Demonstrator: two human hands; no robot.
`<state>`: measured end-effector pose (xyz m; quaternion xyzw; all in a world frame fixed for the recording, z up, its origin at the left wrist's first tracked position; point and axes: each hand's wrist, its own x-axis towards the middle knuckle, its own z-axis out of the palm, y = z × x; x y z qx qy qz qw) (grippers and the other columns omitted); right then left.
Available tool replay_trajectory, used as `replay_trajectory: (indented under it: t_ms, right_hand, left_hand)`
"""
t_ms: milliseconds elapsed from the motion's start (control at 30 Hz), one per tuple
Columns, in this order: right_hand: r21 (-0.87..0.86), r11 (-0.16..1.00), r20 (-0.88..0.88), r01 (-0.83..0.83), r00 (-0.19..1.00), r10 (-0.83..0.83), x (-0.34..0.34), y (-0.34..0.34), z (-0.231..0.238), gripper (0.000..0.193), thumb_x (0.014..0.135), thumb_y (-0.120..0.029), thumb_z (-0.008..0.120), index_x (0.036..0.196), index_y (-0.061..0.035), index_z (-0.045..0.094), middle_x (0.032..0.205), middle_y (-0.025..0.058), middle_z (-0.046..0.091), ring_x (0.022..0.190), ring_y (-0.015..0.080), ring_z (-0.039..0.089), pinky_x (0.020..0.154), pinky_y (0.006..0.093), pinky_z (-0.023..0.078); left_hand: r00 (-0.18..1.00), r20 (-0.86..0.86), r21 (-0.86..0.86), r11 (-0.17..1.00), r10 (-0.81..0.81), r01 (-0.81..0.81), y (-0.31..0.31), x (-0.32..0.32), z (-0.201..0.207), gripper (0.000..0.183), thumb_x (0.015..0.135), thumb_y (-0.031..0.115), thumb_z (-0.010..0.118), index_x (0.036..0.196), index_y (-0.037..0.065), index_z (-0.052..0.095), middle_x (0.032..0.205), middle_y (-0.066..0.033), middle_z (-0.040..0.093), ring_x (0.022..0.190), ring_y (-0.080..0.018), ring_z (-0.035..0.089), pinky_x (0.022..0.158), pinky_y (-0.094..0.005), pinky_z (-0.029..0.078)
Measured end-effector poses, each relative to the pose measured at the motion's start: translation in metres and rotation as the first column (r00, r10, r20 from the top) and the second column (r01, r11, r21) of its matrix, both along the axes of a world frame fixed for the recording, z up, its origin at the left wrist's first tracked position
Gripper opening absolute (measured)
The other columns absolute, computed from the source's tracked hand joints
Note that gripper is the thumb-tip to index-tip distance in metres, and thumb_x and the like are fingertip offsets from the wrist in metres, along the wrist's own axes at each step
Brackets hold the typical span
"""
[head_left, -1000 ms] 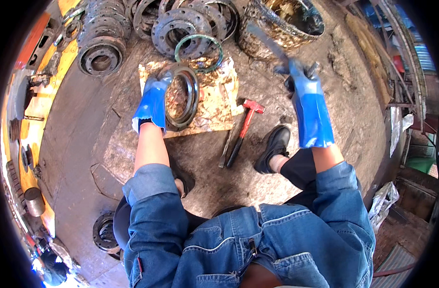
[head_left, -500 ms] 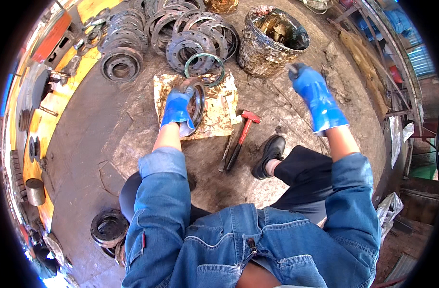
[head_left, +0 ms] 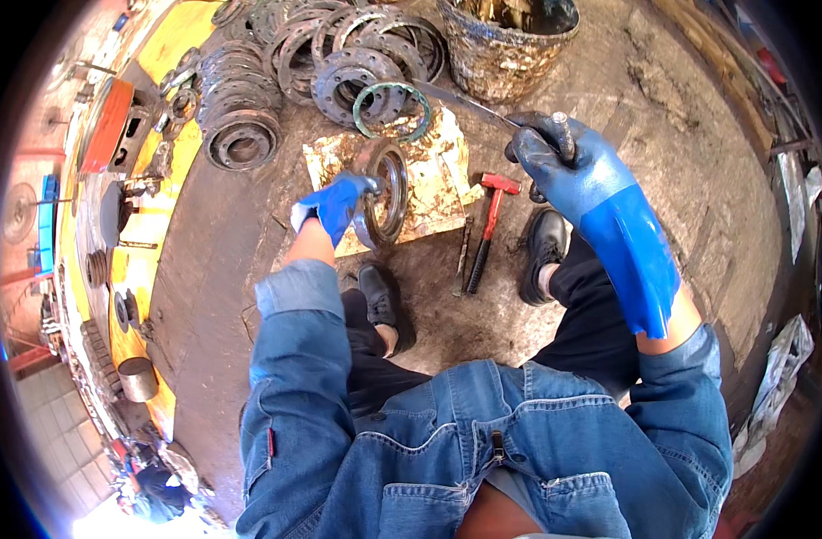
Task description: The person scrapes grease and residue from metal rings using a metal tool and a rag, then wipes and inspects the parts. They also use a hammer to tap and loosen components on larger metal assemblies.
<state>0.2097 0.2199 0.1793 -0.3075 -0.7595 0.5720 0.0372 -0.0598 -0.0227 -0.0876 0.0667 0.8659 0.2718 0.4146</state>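
Observation:
My left hand (head_left: pixel 334 208), in a blue rubber glove, grips the near-left rim of a thick steel ring (head_left: pixel 395 193). The ring stands tilted on edge over a stained sheet of cardboard (head_left: pixel 438 211). In my right hand (head_left: pixel 577 166), also gloved in blue with dark grime on the fingers, is a long thin-bladed metal tool (head_left: pixel 469 103). Its blade points left toward the ring pile, apart from the held ring; its exact kind I cannot make out. A greenish thin ring (head_left: pixel 424 117) lies at the cardboard's far edge, against a bolt-holed flange (head_left: pixel 325 85).
A red-headed hammer (head_left: pixel 492 225) lies near my shoes beside a thin rod (head_left: pixel 463 256). Beyond the cardboard are several stacked flanges (head_left: pixel 240 139) and a grease-caked bucket (head_left: pixel 496 67). Metal parts line a yellow strip (head_left: pixel 150 269) at left. Crumpled plastic (head_left: pixel 774 395) lies at right.
My right hand has come nearer and its tool's blade now shows, pointing left. My left hand has shifted its hold to the ring's near-left side. The whole view has shifted slightly.

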Motion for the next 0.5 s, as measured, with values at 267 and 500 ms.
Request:
replay_trajectory:
  t_ms: [267, 500]
  right_hand:
    - [0.407, 0.906, -0.118, -0.119, 0.976, 0.182, -0.006, -0.017, -0.012, 0.029, 0.091, -0.020, 0.062, 0.116, -0.0066, 0.063, 0.084, 0.0125, 0.062, 0.079, 0.0217, 0.062, 0.071, 0.0325, 0.049]
    - [0.332, 0.940, -0.150, -0.079, 0.979, 0.135, -0.014, -0.017, -0.030, 0.025, 0.092, -0.020, 0.063, 0.112, -0.0059, 0.065, 0.088, 0.0032, 0.065, 0.070, 0.0110, 0.057, 0.061, 0.0247, 0.047]
  left_hand:
    - [0.949, 0.305, 0.263, 0.951, 0.079, -0.163, 0.020, -0.041, -0.040, 0.023, 0.083, 0.013, 0.067, 0.101, -0.002, 0.068, 0.085, -0.0129, 0.070, 0.074, -0.0229, 0.066, 0.069, -0.0336, 0.052]
    - [0.931, 0.316, 0.256, 0.928, 0.185, -0.271, -0.036, -0.013, 0.001, 0.019, 0.079, 0.003, 0.068, 0.094, -0.009, 0.067, 0.089, -0.0166, 0.070, 0.077, -0.0264, 0.069, 0.064, -0.0385, 0.057]
